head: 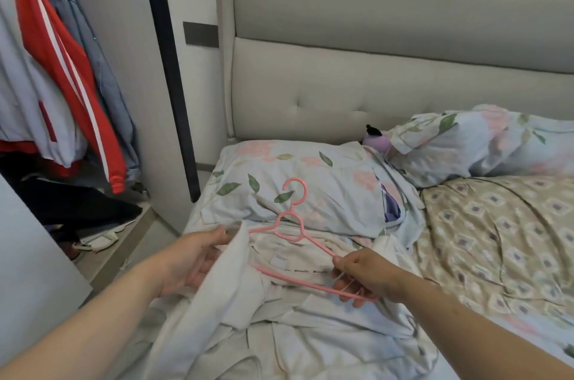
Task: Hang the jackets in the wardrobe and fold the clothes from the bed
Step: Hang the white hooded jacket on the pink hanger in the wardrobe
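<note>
Gripping a pink hanger point(292, 215) at its four o'clock end, the right hand point(363, 275) curls its fingers; the left hand point(192, 255) pinches a white jacket point(223, 286), fingertips hidden.

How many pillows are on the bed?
2. One pillow lies nearest the wardrobe, partly under the hanger; the second pillow sits right of it, by the headboard. Others may be off-frame.

Smooth pink plastic hanger point(290, 224); soft matt cloth jacket point(248, 302); padded fabric headboard point(372, 84).
</note>
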Available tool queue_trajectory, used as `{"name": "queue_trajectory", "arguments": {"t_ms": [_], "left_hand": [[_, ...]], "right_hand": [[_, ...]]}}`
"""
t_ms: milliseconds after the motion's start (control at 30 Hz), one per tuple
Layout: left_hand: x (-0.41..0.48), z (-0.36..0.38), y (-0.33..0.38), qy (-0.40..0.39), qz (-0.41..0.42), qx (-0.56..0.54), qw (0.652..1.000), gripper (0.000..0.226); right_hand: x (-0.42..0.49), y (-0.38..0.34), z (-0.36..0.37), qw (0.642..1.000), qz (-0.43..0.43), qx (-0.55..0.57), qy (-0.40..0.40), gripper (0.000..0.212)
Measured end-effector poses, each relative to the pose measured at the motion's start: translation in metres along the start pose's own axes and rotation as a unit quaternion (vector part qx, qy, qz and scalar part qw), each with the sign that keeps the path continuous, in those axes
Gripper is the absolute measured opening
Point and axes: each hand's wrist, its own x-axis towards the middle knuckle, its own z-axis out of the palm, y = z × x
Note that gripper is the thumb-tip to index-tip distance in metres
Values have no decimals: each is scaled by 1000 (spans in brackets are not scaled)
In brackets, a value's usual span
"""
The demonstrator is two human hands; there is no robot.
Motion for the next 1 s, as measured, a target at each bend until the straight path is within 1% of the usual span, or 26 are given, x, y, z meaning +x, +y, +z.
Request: {"name": "queue_trajectory", "arguments": {"t_ms": [33, 67, 100, 133, 167, 233, 267, 300, 333, 367, 400, 433, 467, 500, 533, 567, 600, 667, 733, 800, 833, 867, 933, 967, 1000], "left_hand": [[14, -2, -10, 54, 29, 78, 995, 25], [29, -7, -20, 115, 68, 193, 972, 22], [43, -12, -29, 161, 104, 319, 928, 23], [55, -17, -39, 177, 122, 417, 883, 30], [64, -20, -48, 173, 121, 478, 853, 38], [77, -26, -64, 163, 93, 546, 816, 50], [80, -28, -69, 171, 90, 567, 801, 52], [84, -30, -71, 190, 102, 576, 788, 51], [88, -31, -72, 215, 126, 576, 779, 48], [92, -30, -70, 232, 153, 572, 772, 44], [95, -28, -68, 236, 172, 570, 768, 40], [99, -26, -64, 223, 178, 568, 772, 37], [102, -23, -61, 199, 169, 567, 782, 33], [105, -21, -59, 167, 142, 564, 796, 30], [107, -19, -58, 134, 107, 565, 807, 32], [108, -18, -58, 112, 76, 564, 814, 39], [109, -18, -58, 103, 55, 565, 817, 48], [107, -18, -58, 100, 24, 573, 813, 64], [105, -20, -60, 101, 6, 571, 815, 77], [105, -21, -64, 99, 12, 550, 829, 88], [106, -22, -66, 93, 19, 538, 837, 93], [108, -23, -68, 85, 21, 532, 842, 96], [110, -24, -72, 77, 9, 544, 836, 99], [110, -25, -74, 76, 1, 553, 830, 99], [110, -26, -76, 75, -6, 559, 826, 98]], "right_hand": [[4, 4, 2, 1000, 2, -21, 18, 44], [7, 8, 4, 998, 0, -47, 47, 45], [10, 11, 5, 994, -7, -79, 79, 46], [12, 13, 6, 987, -18, -123, 101, 47], [13, 15, 5, 976, -31, -184, 112, 49], [8, 23, 1, 947, -56, -288, 132, 48], [2, 28, -4, 936, -64, -304, 162, 44], [-4, 35, -10, 925, -75, -306, 214, 40], [-10, 43, -18, 908, -101, -291, 284, 35], [-17, 52, -27, 882, -114, -280, 361, 25], [-22, 61, -36, 857, -110, -285, 415, 11], [-25, 67, -45, 845, -63, -306, 434, 22], [-25, 72, -51, 857, -5, -314, 409, 41], [-25, 78, -55, 887, 57, -278, 365, 51], [-24, 81, -56, 918, 90, -209, 324, 46], [-25, 83, -55, 943, 101, -126, 291, 30], [-24, 85, -55, 954, 89, -58, 279, 14], [-22, 89, -62, 951, 68, 27, 300, 28], [-22, 86, -69, 943, 62, 17, 327, 29], [-25, 77, -71, 948, 81, -41, 306, 26], [-25, 74, -69, 952, 94, -50, 286, 27], [-25, 70, -67, 958, 97, -29, 269, 27], [-30, 56, -65, 961, 72, 48, 264, 20], [-35, 45, -66, 955, 49, 106, 272, 14], [-40, 35, -68, 945, 20, 184, 271, 12]]}}
